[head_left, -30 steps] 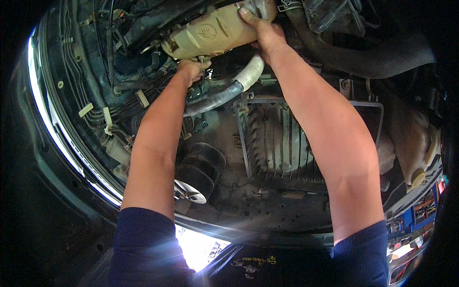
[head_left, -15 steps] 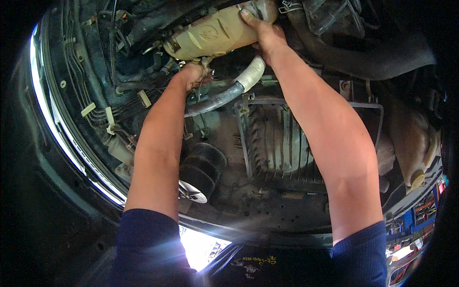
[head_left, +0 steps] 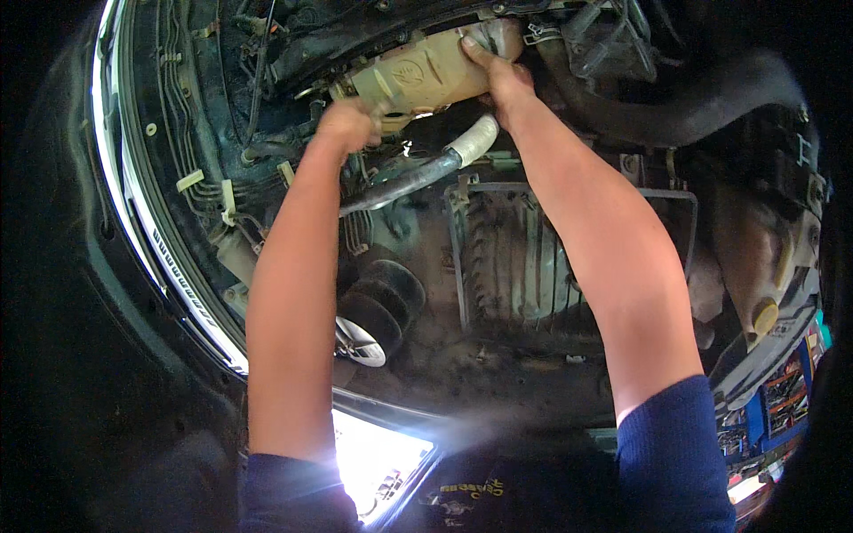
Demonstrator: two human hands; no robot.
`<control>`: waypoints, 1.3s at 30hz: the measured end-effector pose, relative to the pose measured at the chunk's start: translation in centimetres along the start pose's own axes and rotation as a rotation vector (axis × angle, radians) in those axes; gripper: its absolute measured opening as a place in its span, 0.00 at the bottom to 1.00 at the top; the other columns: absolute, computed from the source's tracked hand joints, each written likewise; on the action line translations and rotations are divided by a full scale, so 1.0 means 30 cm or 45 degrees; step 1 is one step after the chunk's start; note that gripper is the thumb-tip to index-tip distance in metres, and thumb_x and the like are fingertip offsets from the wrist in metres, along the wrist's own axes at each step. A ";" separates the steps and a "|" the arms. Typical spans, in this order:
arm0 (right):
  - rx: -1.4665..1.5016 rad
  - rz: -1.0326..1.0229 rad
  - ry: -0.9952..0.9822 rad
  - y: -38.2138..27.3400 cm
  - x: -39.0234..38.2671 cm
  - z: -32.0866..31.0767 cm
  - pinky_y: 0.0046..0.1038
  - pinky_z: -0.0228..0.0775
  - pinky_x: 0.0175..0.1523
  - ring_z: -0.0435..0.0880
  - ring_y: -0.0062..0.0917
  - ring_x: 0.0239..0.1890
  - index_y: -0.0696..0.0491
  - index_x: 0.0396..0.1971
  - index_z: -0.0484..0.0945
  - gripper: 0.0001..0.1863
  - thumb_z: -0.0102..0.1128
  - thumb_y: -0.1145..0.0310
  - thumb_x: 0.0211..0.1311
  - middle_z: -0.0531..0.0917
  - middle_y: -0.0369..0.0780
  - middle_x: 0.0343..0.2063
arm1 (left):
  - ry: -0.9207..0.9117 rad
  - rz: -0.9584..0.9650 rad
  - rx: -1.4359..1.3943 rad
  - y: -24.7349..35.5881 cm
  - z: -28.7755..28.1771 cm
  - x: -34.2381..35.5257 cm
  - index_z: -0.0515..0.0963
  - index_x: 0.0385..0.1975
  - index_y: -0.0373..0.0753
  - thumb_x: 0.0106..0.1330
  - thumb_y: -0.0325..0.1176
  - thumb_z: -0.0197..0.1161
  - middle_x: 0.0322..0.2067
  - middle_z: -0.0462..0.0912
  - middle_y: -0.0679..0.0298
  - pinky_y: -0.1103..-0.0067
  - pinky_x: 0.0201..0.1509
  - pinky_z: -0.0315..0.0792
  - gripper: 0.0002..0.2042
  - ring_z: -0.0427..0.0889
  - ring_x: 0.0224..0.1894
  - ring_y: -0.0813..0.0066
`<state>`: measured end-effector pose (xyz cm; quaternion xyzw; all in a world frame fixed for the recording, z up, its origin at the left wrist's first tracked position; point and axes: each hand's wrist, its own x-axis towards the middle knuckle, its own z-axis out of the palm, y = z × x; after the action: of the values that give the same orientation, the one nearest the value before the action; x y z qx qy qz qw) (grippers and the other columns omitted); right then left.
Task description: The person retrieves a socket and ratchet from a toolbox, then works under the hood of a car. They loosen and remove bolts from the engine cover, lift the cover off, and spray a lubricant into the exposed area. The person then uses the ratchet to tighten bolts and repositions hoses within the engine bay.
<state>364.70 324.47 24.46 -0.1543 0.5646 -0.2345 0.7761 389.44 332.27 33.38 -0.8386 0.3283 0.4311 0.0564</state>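
In the head view, a cream plastic reservoir [head_left: 422, 75] sits at the top of the engine bay. My right hand [head_left: 508, 87] grips its right end, thumb resting along the front face. My left hand [head_left: 349, 126] is at the reservoir's lower-left end; motion blurs its fingers, so I cannot tell whether they hold anything. Just below both hands curves a dark hose [head_left: 400, 185] with a pale sleeved end [head_left: 473, 138]. Small fittings behind my left hand are partly hidden.
Thin lines with pale clips [head_left: 189, 181] run down the left. A ribbed housing [head_left: 520, 275], a black cylinder [head_left: 391, 293] and a broad dark duct [head_left: 684, 111] surround my forearms. A tank with a yellow cap [head_left: 765, 314] is at right; blue racks [head_left: 757, 417] show beyond.
My left hand has moved up and slightly left from under the reservoir's fitting. The view has shifted a little, so the reservoir appears lower. My right hand keeps its grip.
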 end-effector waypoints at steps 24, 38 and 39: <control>0.094 0.032 -0.138 -0.026 -0.045 -0.019 0.46 0.59 0.78 0.66 0.42 0.76 0.56 0.79 0.57 0.63 0.83 0.41 0.50 0.67 0.48 0.75 | 0.042 0.934 0.260 0.366 0.444 -1.080 0.77 0.61 0.30 0.73 0.35 0.64 0.60 0.80 0.40 0.60 0.70 0.75 0.21 0.81 0.63 0.44; -0.494 0.110 -0.275 -0.051 -0.095 -0.100 0.48 0.37 0.83 0.49 0.43 0.83 0.58 0.80 0.54 0.70 0.80 0.32 0.45 0.57 0.51 0.80 | 0.383 0.489 0.326 0.207 -0.005 -0.379 0.71 0.69 0.27 0.70 0.44 0.69 0.65 0.77 0.40 0.63 0.72 0.70 0.34 0.77 0.68 0.45; -0.522 0.104 -0.309 -0.050 -0.111 -0.100 0.48 0.38 0.83 0.50 0.43 0.83 0.59 0.80 0.55 0.70 0.80 0.32 0.45 0.58 0.51 0.80 | 0.422 0.500 0.445 0.204 0.016 -0.328 0.69 0.71 0.28 0.70 0.46 0.69 0.68 0.74 0.40 0.63 0.74 0.68 0.35 0.74 0.70 0.43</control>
<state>360.73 325.08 26.93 -0.3127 0.5086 -0.0632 0.7997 381.39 332.62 41.71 -0.7955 0.5581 0.2280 0.0611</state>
